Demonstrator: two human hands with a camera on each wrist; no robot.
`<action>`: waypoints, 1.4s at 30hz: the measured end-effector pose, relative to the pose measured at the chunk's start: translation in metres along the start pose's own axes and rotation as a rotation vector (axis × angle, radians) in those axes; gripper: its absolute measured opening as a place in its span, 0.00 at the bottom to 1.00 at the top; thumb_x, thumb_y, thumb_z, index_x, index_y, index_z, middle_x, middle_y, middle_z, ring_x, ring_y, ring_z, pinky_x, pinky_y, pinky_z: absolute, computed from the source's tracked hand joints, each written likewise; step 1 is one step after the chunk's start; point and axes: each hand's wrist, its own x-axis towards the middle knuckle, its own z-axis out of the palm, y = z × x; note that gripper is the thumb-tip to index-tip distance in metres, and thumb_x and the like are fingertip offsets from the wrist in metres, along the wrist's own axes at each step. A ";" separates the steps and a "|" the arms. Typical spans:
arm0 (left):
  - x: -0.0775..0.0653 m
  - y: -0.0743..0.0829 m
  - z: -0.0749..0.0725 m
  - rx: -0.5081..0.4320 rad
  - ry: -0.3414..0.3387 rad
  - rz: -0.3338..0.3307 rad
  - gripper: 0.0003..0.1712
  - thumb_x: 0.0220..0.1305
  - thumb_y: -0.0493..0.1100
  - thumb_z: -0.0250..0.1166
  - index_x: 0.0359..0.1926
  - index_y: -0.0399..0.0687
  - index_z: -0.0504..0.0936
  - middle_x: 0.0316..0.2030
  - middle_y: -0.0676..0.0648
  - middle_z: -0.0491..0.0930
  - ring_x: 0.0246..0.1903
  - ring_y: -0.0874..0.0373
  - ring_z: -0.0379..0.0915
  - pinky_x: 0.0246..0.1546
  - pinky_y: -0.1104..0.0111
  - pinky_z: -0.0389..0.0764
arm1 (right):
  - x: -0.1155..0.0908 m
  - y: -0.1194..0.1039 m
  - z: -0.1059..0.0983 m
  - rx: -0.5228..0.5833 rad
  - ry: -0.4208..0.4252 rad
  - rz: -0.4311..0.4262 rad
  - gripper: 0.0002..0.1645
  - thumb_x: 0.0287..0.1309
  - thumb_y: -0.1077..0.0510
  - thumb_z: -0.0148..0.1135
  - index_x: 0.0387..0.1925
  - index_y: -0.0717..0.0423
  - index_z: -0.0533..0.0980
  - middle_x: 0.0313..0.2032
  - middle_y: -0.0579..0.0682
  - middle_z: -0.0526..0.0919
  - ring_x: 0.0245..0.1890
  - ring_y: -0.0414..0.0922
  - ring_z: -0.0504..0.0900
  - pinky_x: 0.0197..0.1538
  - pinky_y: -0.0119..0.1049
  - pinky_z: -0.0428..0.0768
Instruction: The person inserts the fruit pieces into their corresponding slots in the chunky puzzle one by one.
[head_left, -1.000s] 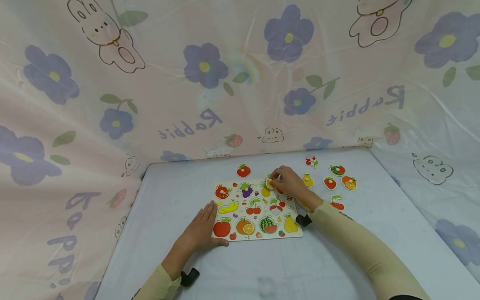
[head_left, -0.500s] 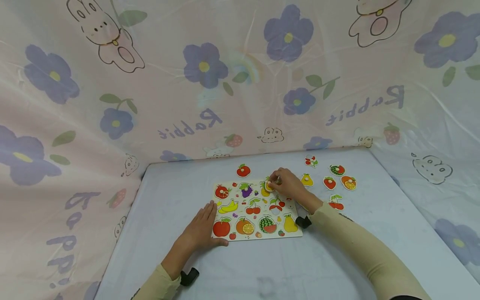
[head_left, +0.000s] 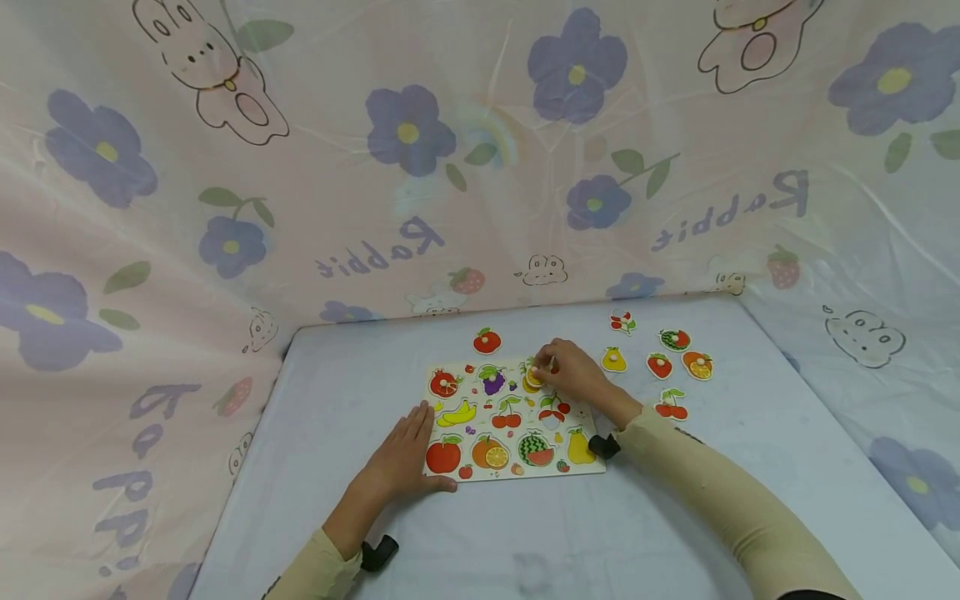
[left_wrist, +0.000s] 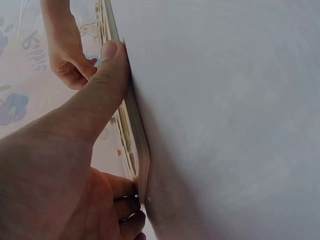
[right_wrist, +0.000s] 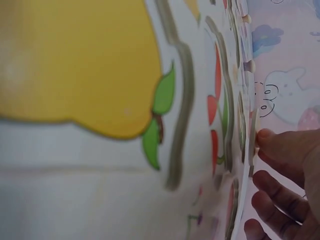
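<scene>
A fruit puzzle board (head_left: 540, 477) lies flat on the table. My left hand (head_left: 405, 450) rests at its near left corner, fingers straight along the left side and thumb against the near edge. The left wrist view shows that thumb (left_wrist: 107, 70) pressed on the board's rim (left_wrist: 142, 155). At the board's far right, my right hand (head_left: 573, 368) pinches a yellow pineapple puzzle piece (head_left: 532, 379) over the printed pineapple. In the right wrist view the piece is seen edge-on at the fingertips (right_wrist: 265, 137). A pomegranate piece (head_left: 444, 383) and a grape piece (head_left: 492, 382) sit on the board.
Beyond the board lies a red tomato-like piece (head_left: 487, 341). To the right are loose pieces: a pear (head_left: 613, 360), a strawberry (head_left: 660, 366), a watermelon (head_left: 675, 340), an orange (head_left: 698, 366), cherries (head_left: 672, 407) and a red-and-green piece (head_left: 622, 322). A patterned curtain (head_left: 480, 208) encloses the table.
My right hand has moved slightly left and down with the pineapple piece, bringing it onto the printed pineapple. The left hand has stayed put.
</scene>
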 end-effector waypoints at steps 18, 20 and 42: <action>0.002 -0.003 0.005 0.018 -0.003 -0.004 0.76 0.50 0.70 0.82 0.85 0.36 0.52 0.85 0.37 0.51 0.83 0.40 0.47 0.82 0.48 0.56 | -0.001 -0.007 0.003 -0.016 -0.007 -0.038 0.11 0.70 0.50 0.73 0.45 0.52 0.85 0.40 0.46 0.81 0.38 0.44 0.75 0.42 0.37 0.78; 0.002 -0.003 0.005 0.018 -0.003 -0.006 0.76 0.50 0.70 0.82 0.85 0.36 0.52 0.85 0.37 0.51 0.84 0.40 0.47 0.83 0.48 0.56 | -0.001 -0.008 0.003 -0.016 -0.006 -0.045 0.11 0.70 0.50 0.73 0.45 0.53 0.86 0.41 0.46 0.82 0.38 0.44 0.76 0.42 0.38 0.79; 0.001 -0.001 0.002 0.004 -0.008 -0.007 0.76 0.51 0.69 0.82 0.85 0.36 0.51 0.85 0.37 0.50 0.84 0.41 0.46 0.83 0.48 0.54 | 0.000 -0.009 0.005 -0.006 -0.007 -0.058 0.09 0.70 0.52 0.74 0.44 0.52 0.86 0.41 0.47 0.83 0.39 0.44 0.77 0.45 0.41 0.81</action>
